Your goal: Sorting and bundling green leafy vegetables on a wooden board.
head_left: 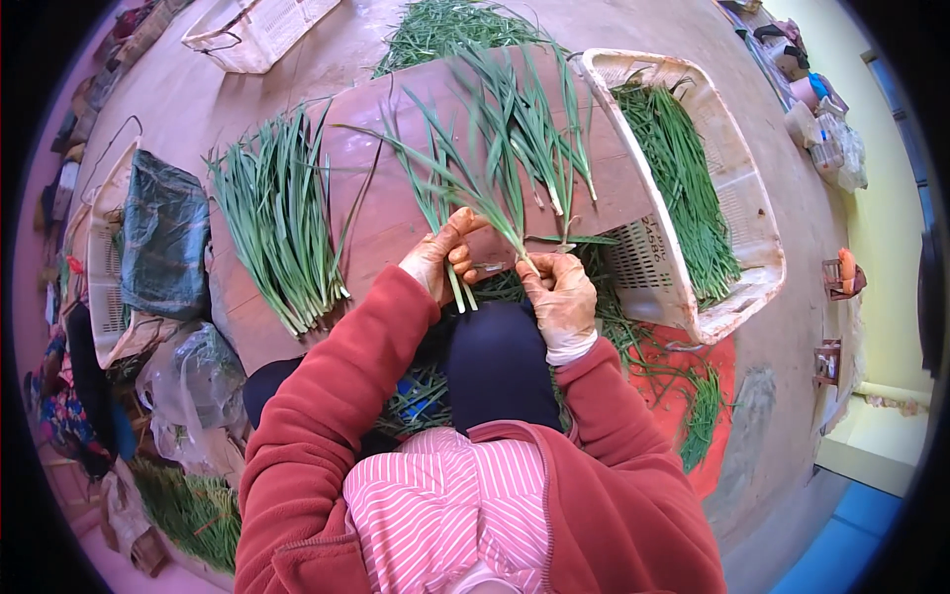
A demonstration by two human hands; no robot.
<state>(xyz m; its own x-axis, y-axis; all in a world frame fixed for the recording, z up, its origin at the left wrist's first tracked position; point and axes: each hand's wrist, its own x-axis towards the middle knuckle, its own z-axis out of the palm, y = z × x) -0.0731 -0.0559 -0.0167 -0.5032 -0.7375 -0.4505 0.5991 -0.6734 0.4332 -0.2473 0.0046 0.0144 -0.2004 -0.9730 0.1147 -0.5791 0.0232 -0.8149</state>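
My left hand (443,259), in a thin stained glove, is closed round a few garlic chives (427,193); their pale stem ends stick out below the fingers. Opposite it, my right hand (564,305), gloved too, pinches the pale base of another chive bunch (503,220) between thumb and fingertips. The leaves of both point away from me over the board. Beyond the right hand lie loose chives (539,134), leaves away, some roots showing. To the left rests a thick, neatly lined-up bundle of chives (277,218). My knees are under my hands.
A white plastic crate (762,259) full of chives leans at the right of the board (351,114). More crates stand at the far left (272,35) and left, the latter beside a dark green sack (166,238). Leaf scraps (705,406) litter a red sheet (658,366).
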